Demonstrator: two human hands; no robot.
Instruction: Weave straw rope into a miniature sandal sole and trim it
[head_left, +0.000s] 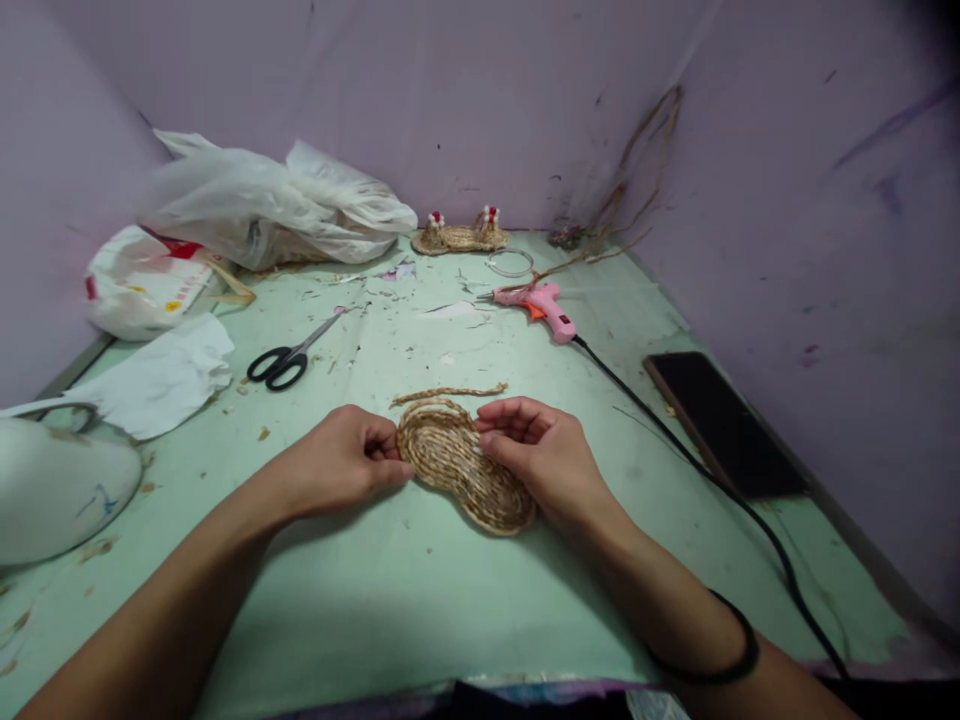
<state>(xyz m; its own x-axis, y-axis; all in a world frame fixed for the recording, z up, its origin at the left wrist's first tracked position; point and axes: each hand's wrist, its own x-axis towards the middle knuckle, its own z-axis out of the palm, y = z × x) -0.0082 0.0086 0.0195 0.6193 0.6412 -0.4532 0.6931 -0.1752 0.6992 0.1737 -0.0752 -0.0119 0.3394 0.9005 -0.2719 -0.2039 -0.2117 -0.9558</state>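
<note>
A sole-shaped coil of braided straw (469, 470) is between my hands, just over the green table (337, 590). My left hand (352, 455) pinches its left edge between thumb and fingers. On the opposite side my right hand (536, 450) grips the upper right edge, thumb on top and fingers behind. A strand of the braid stands slightly apart from the coil along its top edge. Just beyond lies a short loose piece of straw braid (450, 393), touched by neither hand.
Black-handled scissors (289, 362) lie at left, near white paper (161, 380). A pink glue gun (540, 305) trails a black cable past a phone (724, 425). Farther back are a plastic bag (262, 200) and a beaded straw sandal (461, 238). A white lamp head (64, 490) juts in at left.
</note>
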